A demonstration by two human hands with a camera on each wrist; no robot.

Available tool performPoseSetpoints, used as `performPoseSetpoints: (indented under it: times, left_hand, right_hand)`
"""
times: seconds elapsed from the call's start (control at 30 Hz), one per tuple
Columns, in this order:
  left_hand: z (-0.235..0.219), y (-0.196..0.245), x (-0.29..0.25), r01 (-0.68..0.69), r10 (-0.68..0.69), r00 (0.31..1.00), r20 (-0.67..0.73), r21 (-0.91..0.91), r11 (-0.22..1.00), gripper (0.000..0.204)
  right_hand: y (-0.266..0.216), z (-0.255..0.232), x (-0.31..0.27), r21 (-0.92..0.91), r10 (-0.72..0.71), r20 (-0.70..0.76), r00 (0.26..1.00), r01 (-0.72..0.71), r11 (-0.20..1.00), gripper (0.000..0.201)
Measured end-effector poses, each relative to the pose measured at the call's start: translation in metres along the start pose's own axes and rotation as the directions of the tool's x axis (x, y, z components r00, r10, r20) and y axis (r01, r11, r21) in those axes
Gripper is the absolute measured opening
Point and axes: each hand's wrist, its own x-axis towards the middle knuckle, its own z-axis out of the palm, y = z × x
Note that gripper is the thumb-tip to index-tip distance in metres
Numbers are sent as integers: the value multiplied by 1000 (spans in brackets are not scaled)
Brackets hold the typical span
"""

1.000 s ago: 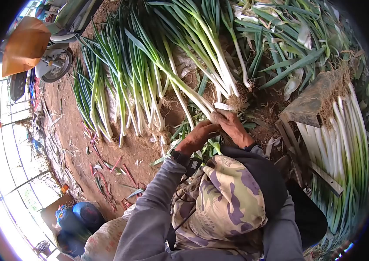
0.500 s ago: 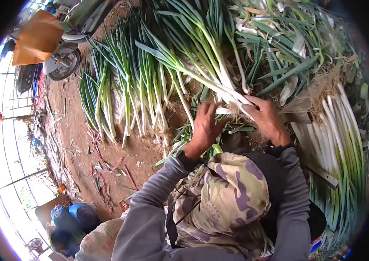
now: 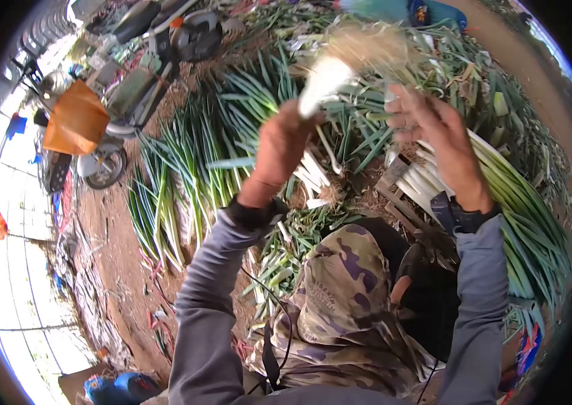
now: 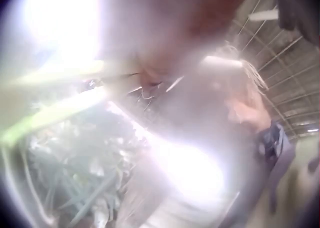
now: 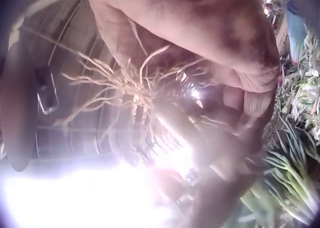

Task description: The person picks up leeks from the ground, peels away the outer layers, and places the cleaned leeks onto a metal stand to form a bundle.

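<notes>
My left hand (image 3: pixel 282 152) is raised in front of me and grips a small bunch of green onions (image 3: pixel 326 81), root ends up. The bright white stalks and the roots are blurred. In the left wrist view, pale green stalks (image 4: pixel 60 110) stick out beside the blurred hand. To the right of the roots, my right hand (image 3: pixel 438 131) is up with its fingers extended towards them. The right wrist view has the thin roots (image 5: pixel 110 85) overlapping that hand's palm side. Below, more green onions (image 3: pixel 195 179) lie in rows on the ground.
A big bundle of green onions (image 3: pixel 519 209) lies on the right, beside a wood and metal stand (image 3: pixel 414 226). Stripped leaves (image 3: pixel 495 94) are heaped behind. A scooter with an orange flap (image 3: pixel 76 121) stands at left; blue containers (image 3: pixel 120 388) are at lower left.
Both hands have risen from near the ground. My left hand let go, then took hold of the green onions, now root end up; my right hand has released them. The head view has tilted forward.
</notes>
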Motion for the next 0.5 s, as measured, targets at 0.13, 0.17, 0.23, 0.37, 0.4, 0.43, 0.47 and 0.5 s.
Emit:
performPoseSetpoints:
  times: [0.13, 0.17, 0.23, 0.37, 0.4, 0.43, 0.47, 0.5]
  left_hand:
    - [-64, 74, 55, 196, -224, 974, -28, -387, 901, 26]
    - [-71, 91, 62, 139, -184, 982, -50, -475, 869, 23]
    - [-77, 134, 69, 176, -257, 966, -32, -646, 743, 26]
    - [-81, 167, 71, 200, -242, 968, 70, -797, 570, 36]
    - [-80, 166, 72, 206, -243, 966, 87, -828, 522, 39]
    - [-75, 165, 71, 207, -250, 963, 98, -864, 459, 40]
    - [-70, 162, 70, 204, -234, 966, 112, -884, 421, 41]
    - [-63, 161, 68, 206, -216, 968, 130, -902, 378, 42]
  right_hand:
    - [1, 33, -12, -243, -174, 161, 972, 210, 947, 63]
    - [3, 45, -12, -356, -268, 166, 949, 311, 881, 64]
    - [-1, 65, -11, -412, -382, 118, 917, 395, 821, 63]
    - [-20, 64, -26, -133, -340, 57, 939, 345, 929, 45]
    - [-24, 58, -31, -31, -308, 74, 948, 311, 950, 44]
    - [-27, 52, -37, 70, -277, 95, 956, 271, 960, 42]
    - [-28, 46, -44, 53, -279, 96, 955, 275, 960, 39]
    - [-27, 42, -50, 17, -281, 83, 956, 280, 960, 36]
